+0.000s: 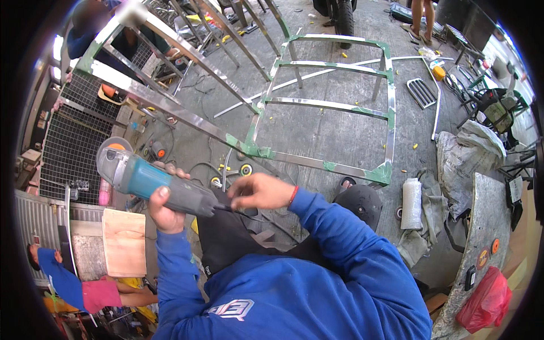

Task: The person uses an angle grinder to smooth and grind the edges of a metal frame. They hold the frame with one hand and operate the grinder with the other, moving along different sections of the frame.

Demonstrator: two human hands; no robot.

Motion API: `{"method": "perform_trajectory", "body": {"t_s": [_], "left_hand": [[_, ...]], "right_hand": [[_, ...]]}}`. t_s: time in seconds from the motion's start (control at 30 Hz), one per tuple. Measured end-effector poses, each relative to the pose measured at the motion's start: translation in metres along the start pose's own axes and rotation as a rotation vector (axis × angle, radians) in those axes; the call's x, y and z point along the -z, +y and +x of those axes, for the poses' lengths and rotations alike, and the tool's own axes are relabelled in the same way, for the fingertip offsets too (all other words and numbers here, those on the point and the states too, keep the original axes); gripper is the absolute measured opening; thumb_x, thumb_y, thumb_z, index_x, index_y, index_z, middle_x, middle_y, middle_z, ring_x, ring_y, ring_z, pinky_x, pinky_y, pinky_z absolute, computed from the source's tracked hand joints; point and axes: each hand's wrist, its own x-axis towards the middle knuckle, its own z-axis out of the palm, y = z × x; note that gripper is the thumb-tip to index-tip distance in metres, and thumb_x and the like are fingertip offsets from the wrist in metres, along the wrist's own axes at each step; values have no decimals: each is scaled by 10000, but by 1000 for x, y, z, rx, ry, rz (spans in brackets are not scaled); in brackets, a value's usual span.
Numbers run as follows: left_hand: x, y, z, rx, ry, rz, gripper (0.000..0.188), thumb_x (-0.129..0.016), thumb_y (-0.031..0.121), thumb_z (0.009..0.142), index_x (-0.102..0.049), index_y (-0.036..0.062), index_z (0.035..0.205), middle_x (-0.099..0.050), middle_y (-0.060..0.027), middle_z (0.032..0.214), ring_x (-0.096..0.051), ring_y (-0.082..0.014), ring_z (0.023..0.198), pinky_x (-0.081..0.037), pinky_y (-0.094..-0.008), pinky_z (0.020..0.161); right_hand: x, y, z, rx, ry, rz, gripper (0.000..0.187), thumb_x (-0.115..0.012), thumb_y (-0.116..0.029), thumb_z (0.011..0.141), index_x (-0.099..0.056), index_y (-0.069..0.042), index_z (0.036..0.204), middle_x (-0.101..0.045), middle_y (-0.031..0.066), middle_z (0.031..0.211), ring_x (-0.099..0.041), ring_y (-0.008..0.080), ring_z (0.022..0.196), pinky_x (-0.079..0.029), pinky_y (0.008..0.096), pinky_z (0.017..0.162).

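My left hand [164, 209] is wrapped round the body of a teal and grey angle grinder [148, 180], held up in front of my lap. Its metal head and round disc [116, 146] point up and to the left. By the grinder's rear end, where the black power cord [224, 208] comes out, my right hand [262, 191] has its fingers bent inward as in a pinch. What lies between those fingertips, if anything, is hidden. Beyond my knees stands a metal frame [317, 164] of square tubes, with green tape wrapped at its joints.
Another taped metal frame [170, 110] reaches toward a person at the upper left. Loose grinding discs [245, 169] and cables lie on the concrete floor. At right are a bubble-wrap roll [412, 204], a grey sack [467, 150] and a board [473, 226] bearing a red plastic bag [484, 300].
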Motion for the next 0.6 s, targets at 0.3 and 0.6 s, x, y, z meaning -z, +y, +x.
{"method": "perform_trajectory", "body": {"t_s": [0.3, 0.6], "left_hand": [[138, -72, 34, 191, 369, -182, 380, -624, 186, 767, -543, 30, 1104, -625, -109, 988, -637, -273, 893, -534, -443, 845], [163, -114, 35, 281, 465, -534, 367, -621, 337, 767, -574, 44, 982, -633, -112, 885, -627, -266, 826, -539, -395, 804]], "right_hand": [[53, 73, 9, -318, 396, -1054, 400, -739, -337, 778, -661, -157, 1127, -575, 131, 1168, -553, 344, 1117, -441, 474, 893], [58, 96, 4, -346, 374, -1102, 282, -626, -268, 874, -645, -166, 1136, -640, 94, 1092, -614, 302, 1039, -429, 446, 879]]}}
